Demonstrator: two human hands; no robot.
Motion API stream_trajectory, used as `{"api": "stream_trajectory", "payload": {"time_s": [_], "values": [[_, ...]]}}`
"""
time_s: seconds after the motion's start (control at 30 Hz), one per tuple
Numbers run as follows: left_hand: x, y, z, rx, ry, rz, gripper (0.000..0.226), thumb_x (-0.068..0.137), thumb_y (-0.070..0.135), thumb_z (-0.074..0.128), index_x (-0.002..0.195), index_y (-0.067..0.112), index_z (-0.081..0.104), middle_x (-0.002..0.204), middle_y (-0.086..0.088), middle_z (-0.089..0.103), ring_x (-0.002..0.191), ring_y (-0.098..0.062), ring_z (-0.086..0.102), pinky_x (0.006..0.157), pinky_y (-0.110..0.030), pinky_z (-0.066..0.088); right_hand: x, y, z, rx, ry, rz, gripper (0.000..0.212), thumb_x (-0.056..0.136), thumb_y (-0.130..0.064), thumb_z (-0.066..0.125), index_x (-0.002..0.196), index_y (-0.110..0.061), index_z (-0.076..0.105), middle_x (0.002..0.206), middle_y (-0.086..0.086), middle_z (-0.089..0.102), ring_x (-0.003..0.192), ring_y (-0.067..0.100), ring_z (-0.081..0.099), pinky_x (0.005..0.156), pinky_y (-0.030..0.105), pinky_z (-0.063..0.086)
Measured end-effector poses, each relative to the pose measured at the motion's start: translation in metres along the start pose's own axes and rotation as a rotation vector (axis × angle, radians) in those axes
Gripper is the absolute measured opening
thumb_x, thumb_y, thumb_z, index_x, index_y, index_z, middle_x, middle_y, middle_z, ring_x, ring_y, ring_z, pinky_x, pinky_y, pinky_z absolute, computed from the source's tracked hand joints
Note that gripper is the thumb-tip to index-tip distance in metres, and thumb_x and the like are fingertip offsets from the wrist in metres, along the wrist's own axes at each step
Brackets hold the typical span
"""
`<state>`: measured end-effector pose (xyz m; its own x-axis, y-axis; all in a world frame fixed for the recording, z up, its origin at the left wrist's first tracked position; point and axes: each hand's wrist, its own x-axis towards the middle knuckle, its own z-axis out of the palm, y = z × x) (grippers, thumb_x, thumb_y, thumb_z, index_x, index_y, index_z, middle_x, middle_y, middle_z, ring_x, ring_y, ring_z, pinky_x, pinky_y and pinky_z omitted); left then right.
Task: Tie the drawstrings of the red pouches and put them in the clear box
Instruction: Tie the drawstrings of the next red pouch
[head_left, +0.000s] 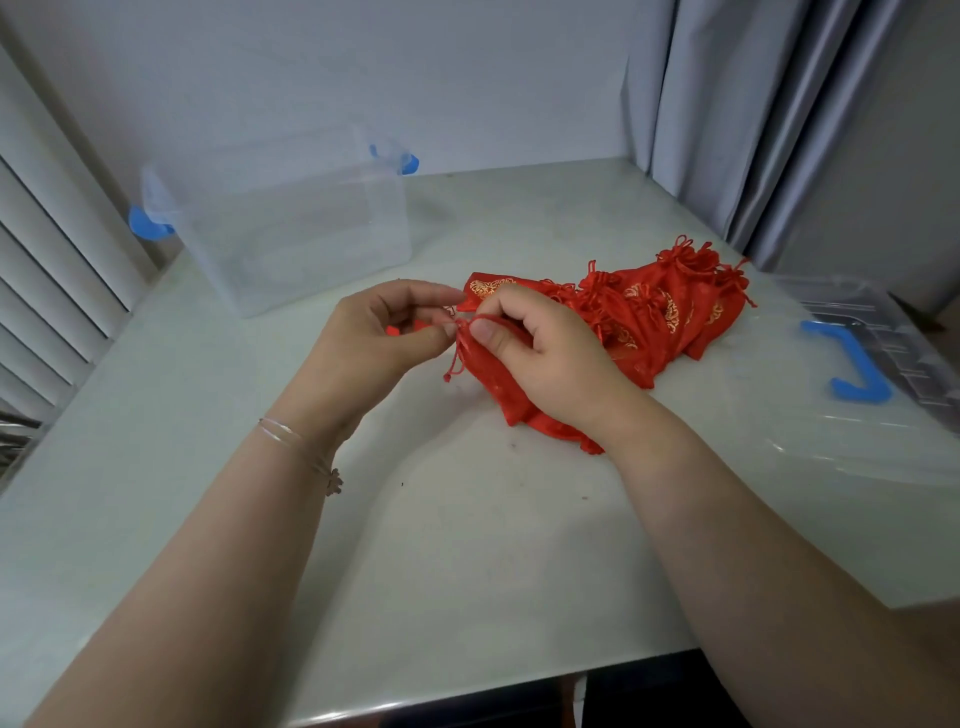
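Left grip: the drawstring (457, 358) is pinched between thumb and fingers of the left hand (379, 338) at the pouch's gathered neck.
Right grip: the red pouch (493, 379) is clasped by the right hand (545, 353), thumb pressed at the neck.
Held pouch: red satin with faint gold pattern; it is raised slightly over the counter (467, 519), its knotted cord end dangling.
Pouch pile (660, 306): red, gold-embroidered pouches heaped behind the right hand; the exact count cannot be told.
Clear box (291, 223): one, open, with blue latches, seen far left.
Lid (878, 374): one, clear, blue-handled, at right.
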<state>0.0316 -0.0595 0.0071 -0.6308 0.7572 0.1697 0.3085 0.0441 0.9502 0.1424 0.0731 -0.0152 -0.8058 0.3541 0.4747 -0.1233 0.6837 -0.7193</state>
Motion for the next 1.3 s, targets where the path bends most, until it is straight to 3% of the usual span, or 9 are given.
{"api": "stream_trajectory", "payload": {"time_s": [0.13,0.23,0.33,0.43,0.57,0.67,0.8,0.97,1.3], "values": [[-0.002,0.002,0.002,0.090,0.012,-0.045,0.025,0.082,-0.001,0.064,0.093,0.018,0.074,0.088,-0.001,0.074,0.088,-0.014,0.069,0.083,-0.017,0.053,0.001,0.002,0.002,-0.283,0.045,-0.220,0.018,0.090,-0.026,0.056,0.081,-0.012,0.060,0.081,-0.001,0.057,0.082,0.016,0.050,0.074,0.031,0.040],[-0.003,0.002,0.002,0.151,0.056,-0.037,0.018,0.081,0.001,0.065,0.086,0.016,0.074,0.086,-0.003,0.074,0.085,-0.019,0.069,0.078,-0.019,0.054,0.001,0.001,0.006,-0.344,0.036,-0.261,0.018,0.089,-0.025,0.058,0.080,-0.010,0.061,0.080,0.000,0.057,0.081,0.016,0.048,0.072,0.028,0.037],[-0.003,0.002,0.004,0.234,0.130,0.076,0.016,0.080,0.005,0.066,0.083,0.019,0.074,0.078,0.002,0.072,0.073,-0.019,0.065,0.074,-0.028,0.053,-0.002,-0.006,0.008,-0.103,0.058,-0.064,0.021,0.093,-0.023,0.057,0.074,-0.013,0.058,0.071,-0.001,0.057,0.072,0.014,0.051,0.068,0.030,0.040],[-0.005,0.003,0.006,0.316,0.148,0.231,0.022,0.079,0.007,0.066,0.082,0.027,0.073,0.074,0.011,0.068,0.067,-0.008,0.056,0.070,-0.024,0.048,-0.001,-0.013,0.003,0.148,0.072,0.211,0.042,0.099,-0.033,0.045,0.062,-0.014,0.054,0.056,-0.011,0.051,0.055,0.003,0.046,0.059,0.023,0.038],[-0.008,0.004,0.008,0.404,0.154,0.364,0.031,0.079,0.010,0.068,0.082,0.041,0.068,0.074,0.018,0.066,0.074,-0.009,0.057,0.075,-0.029,0.049,0.002,-0.006,-0.002,0.303,0.021,0.271,0.015,0.095,-0.018,0.055,0.085,-0.014,0.066,0.075,-0.006,0.062,0.069,0.002,0.055,0.070,0.017,0.045],[-0.006,0.001,0.009,0.473,0.184,0.399,0.021,0.078,0.015,0.070,0.087,0.033,0.069,0.075,0.020,0.064,0.075,-0.011,0.056,0.075,-0.032,0.048,0.001,-0.001,-0.004,0.466,-0.029,0.303,0.016,0.091,-0.002,0.058,0.097,-0.013,0.069,0.085,-0.007,0.070,0.079,0.000,0.063,0.075,0.014,0.049],[-0.001,-0.004,0.007,0.629,0.190,0.471,0.009,0.078,0.024,0.069,0.086,0.023,0.073,0.075,0.013,0.067,0.072,-0.013,0.056,0.071,-0.030,0.045,0.001,0.000,-0.007,0.406,-0.045,0.342,0.015,0.086,-0.002,0.065,0.092,-0.014,0.071,0.088,0.012,0.070,0.076,0.015,0.061,0.072,0.028,0.051],[0.002,-0.010,0.007,0.786,0.200,0.600,0.012,0.076,0.028,0.067,0.079,0.019,0.075,0.070,0.008,0.067,0.066,-0.021,0.058,0.067,-0.032,0.043,0.000,-0.001,-0.005,0.302,-0.066,0.335,0.018,0.085,-0.003,0.066,0.079,-0.020,0.067,0.074,-0.009,0.067,0.063,0.004,0.061,0.060,0.023,0.054],[0.004,-0.013,0.006,0.791,0.220,0.558,0.017,0.081,0.029,0.062,0.079,0.014,0.069,0.072,0.000,0.065,0.072,-0.026,0.054,0.063,-0.030,0.037,-0.002,-0.004,-0.008,-0.013,-0.057,0.285,0.008,0.084,-0.016,0.052,0.077,-0.015,0.055,0.069,0.003,0.063,0.069,0.026,0.064,0.067,0.048,0.055]]}}
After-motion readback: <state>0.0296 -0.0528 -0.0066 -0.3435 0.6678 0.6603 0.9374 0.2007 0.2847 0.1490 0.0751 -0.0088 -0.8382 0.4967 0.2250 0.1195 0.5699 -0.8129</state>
